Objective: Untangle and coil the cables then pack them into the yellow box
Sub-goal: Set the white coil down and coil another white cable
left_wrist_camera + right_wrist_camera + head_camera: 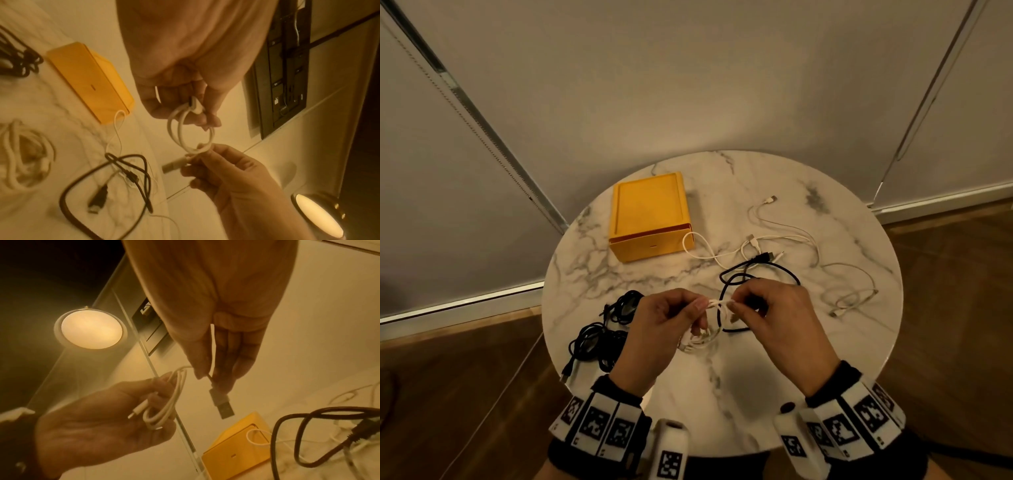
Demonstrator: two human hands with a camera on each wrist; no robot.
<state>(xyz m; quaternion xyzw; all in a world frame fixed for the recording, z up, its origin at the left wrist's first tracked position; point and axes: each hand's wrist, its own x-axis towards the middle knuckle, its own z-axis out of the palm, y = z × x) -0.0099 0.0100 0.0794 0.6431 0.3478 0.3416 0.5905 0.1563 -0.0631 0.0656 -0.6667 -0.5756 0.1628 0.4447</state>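
Above the near half of the table [774,192], the left hand [664,325] pinches the coiled white cable [191,129], the right hand [774,315] grips its plug end; the closed yellow box [650,216] lies far-left, nearer the left hand.

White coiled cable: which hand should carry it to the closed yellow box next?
Probably the left hand. It grips the small white coiled cable, and the yellow box sits on its side of the table. The right hand pinches only the loose USB end.
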